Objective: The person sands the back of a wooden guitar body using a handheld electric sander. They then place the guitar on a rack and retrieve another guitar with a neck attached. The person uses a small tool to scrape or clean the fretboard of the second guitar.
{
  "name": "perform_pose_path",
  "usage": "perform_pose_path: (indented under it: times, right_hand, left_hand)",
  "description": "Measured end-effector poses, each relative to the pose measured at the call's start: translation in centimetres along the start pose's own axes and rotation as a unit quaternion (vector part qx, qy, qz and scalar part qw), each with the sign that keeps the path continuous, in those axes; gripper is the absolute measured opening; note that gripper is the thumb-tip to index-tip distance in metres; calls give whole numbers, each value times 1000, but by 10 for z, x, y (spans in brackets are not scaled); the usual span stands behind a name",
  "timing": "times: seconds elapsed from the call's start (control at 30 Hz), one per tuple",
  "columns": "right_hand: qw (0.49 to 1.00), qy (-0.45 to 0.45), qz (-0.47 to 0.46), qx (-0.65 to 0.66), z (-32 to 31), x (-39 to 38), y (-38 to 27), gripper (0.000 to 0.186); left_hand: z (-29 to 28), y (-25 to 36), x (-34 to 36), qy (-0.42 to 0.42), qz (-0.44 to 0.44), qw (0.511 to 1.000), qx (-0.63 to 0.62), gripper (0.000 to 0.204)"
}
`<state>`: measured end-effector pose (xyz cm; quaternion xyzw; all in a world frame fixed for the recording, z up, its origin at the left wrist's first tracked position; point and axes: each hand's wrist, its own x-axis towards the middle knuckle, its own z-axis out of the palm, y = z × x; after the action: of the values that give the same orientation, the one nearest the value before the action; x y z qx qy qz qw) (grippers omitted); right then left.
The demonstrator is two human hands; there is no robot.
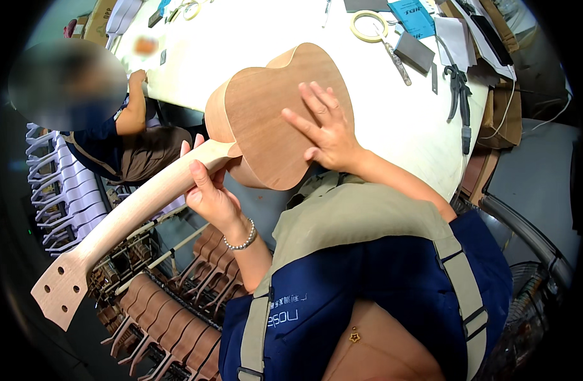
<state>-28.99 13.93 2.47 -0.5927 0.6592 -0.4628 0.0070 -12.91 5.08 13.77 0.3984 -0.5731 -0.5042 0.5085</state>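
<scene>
An unfinished ukulele [266, 108] of bare wood is held at a slant, its back facing me. Its pale neck runs down to the lower left and ends in a headstock [60, 289] with several peg holes. My left hand [210, 190], with a beaded bracelet at the wrist, is closed around the neck near the heel, thumb on the near side. My right hand [326, 130] lies on the brown back panel with fingers spread. The body's far part is over the white table [406, 146]; its front face is hidden.
A tape roll [369, 26], a dark block [414, 53] and black pliers [457, 95] lie on the table at the far right. Racks of brown ukulele bodies [171, 311] and lilac ones [82, 184] stand at left. A co-worker [136, 114] sits at the table's left edge.
</scene>
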Motion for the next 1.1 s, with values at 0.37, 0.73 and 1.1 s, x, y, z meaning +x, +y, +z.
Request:
perform_pose_path:
  times: [0.37, 0.73, 1.1]
  right_hand:
    - [998, 22, 1, -63, -10, 5, -1, 63]
    - [995, 29, 13, -92, -21, 14, -11, 59]
    - [888, 211, 406, -50, -83, -154, 85, 32]
  left_hand:
    - [3, 4, 3, 3, 8, 1000, 7, 51]
    - [4, 1, 9, -4, 11, 999, 31, 51]
    - [-14, -81, 10, -100, -219, 957, -160, 48]
